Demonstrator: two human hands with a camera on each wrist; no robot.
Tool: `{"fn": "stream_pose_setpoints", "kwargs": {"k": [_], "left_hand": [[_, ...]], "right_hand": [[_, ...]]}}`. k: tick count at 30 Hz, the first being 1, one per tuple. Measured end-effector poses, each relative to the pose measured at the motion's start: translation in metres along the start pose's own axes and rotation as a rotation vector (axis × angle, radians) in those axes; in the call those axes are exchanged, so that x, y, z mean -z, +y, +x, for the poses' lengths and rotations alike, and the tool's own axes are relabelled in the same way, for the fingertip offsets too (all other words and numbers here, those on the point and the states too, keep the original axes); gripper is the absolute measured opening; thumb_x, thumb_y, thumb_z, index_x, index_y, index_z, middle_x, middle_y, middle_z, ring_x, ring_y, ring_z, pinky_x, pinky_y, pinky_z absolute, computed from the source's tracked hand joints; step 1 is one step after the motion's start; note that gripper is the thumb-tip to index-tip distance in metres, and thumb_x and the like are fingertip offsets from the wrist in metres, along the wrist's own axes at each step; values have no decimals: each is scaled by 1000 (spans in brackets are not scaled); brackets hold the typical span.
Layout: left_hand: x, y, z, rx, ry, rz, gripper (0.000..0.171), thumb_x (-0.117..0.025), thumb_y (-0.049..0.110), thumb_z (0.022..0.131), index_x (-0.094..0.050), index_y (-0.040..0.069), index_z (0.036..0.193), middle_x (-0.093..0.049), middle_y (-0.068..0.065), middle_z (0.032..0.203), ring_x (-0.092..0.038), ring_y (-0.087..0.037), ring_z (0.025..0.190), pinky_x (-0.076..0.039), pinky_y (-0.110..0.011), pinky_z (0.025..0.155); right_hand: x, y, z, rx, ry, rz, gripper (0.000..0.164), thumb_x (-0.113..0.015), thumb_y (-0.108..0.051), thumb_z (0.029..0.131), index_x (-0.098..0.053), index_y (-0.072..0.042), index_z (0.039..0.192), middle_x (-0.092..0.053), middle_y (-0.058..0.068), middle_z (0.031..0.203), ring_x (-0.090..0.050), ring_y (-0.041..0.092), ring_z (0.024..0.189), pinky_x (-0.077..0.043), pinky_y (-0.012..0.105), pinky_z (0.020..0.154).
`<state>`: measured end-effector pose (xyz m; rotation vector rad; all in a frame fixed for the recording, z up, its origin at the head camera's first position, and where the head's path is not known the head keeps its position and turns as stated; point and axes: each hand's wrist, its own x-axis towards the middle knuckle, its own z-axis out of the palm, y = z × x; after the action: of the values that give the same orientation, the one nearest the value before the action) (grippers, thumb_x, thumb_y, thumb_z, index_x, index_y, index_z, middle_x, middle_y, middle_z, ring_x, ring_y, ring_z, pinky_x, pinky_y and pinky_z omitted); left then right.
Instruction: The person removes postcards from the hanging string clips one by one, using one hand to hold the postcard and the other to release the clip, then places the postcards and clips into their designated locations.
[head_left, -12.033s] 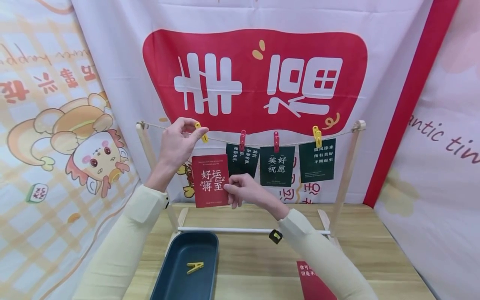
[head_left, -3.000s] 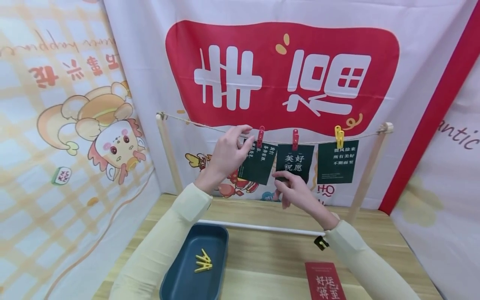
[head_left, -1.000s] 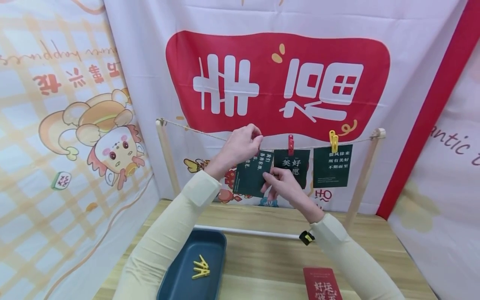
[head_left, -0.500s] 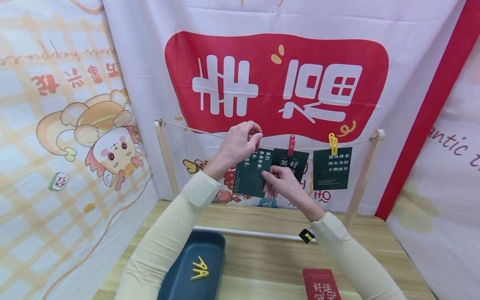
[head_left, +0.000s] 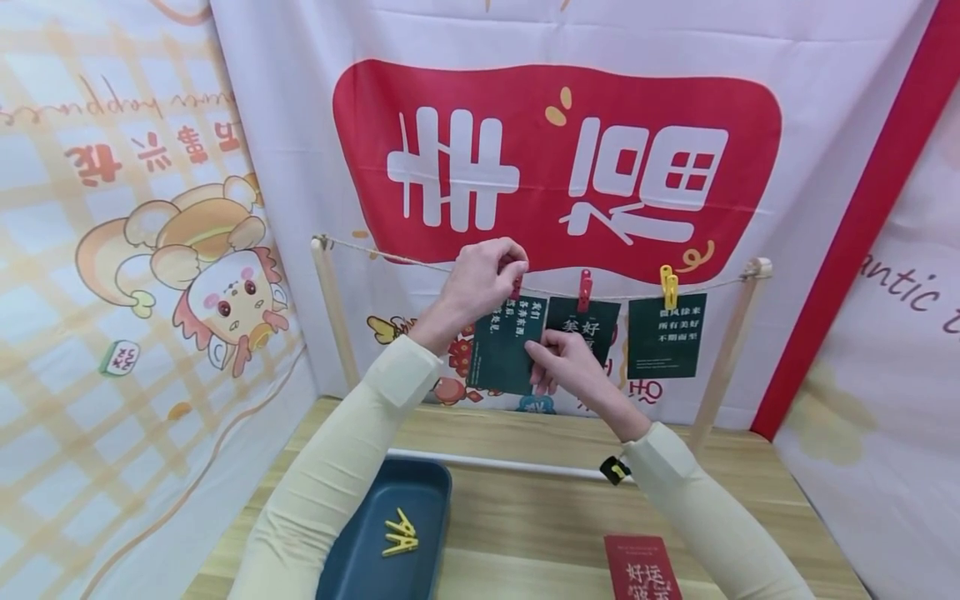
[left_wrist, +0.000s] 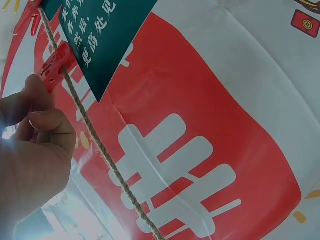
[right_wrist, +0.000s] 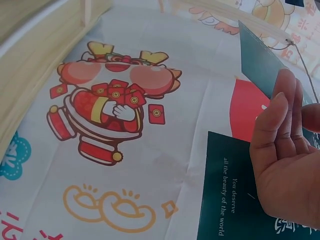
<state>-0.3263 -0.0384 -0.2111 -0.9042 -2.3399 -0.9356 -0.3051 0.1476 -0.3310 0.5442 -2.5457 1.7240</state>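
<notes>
My left hand [head_left: 483, 275] is up at the twine line, pinching the handles of a red clothespin [left_wrist: 59, 65] above the left green card [head_left: 498, 354]. With thumb and fingers my right hand [head_left: 566, 367] holds that card by its right edge. In the left wrist view the green card [left_wrist: 107, 37] sits beside the clothespin and the twine [left_wrist: 92, 122]. Behind my right fingers hangs a second green card [head_left: 562, 317], partly hidden, under another red clothespin [head_left: 585, 290]. A third green card [head_left: 663, 346] hangs further right from a yellow clothespin [head_left: 669, 287].
Wooden posts [head_left: 335, 308] carry the twine, with a white rod [head_left: 495, 462] low between them. A dark blue tray [head_left: 442, 517] on the table holds two yellow clothespins [head_left: 401, 533]. A red card [head_left: 641, 562] lies at the front right. Printed cloth hangs behind.
Since the earliest frame, the red card has gone from my right hand to the table, and the left hand's yellow clothespin into the tray. Both hands moved right to the left green card.
</notes>
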Motion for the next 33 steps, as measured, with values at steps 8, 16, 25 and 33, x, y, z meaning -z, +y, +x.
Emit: {"fn": "stream_pose_setpoints", "kwargs": {"k": [8,16,25,33], "left_hand": [[2,-1,2,-1,61,-46,19,-64,23,95,-68,10,109,-70,-3,99,-62,-12,83,-57,-25,79],[2,0,3,10,73,-89,19,-63,24,95,-67,11,109,-70,-2,97,-64,-11,80,-57,-24,78],[7,0,-3,20,80,-151,24,-64,27,95,-65,12,113,-71,0,95,-66,-9,79,-57,-23,78],[12,-2,-11,46,64,-179,30,-68,30,92,-65,14,118,-75,1,97,-69,-7,84,-57,-23,78]], "right_hand": [[0,-4,-4,-22,-9,-29,32,-53,-28,102,-57,4,99,-68,27,83,-67,46,72,-59,43,64],[0,3,-6,0,-6,-41,38,-60,-40,97,-59,-2,95,-70,16,76,-69,31,63,-58,34,60],[-2,6,-10,-4,-9,-80,32,-58,-39,98,-60,-7,91,-69,11,73,-69,27,62,-58,33,61],[-2,10,-16,-10,-29,-91,32,-57,-38,99,-59,-8,90,-69,11,72,-68,27,62,-58,34,60]]}}
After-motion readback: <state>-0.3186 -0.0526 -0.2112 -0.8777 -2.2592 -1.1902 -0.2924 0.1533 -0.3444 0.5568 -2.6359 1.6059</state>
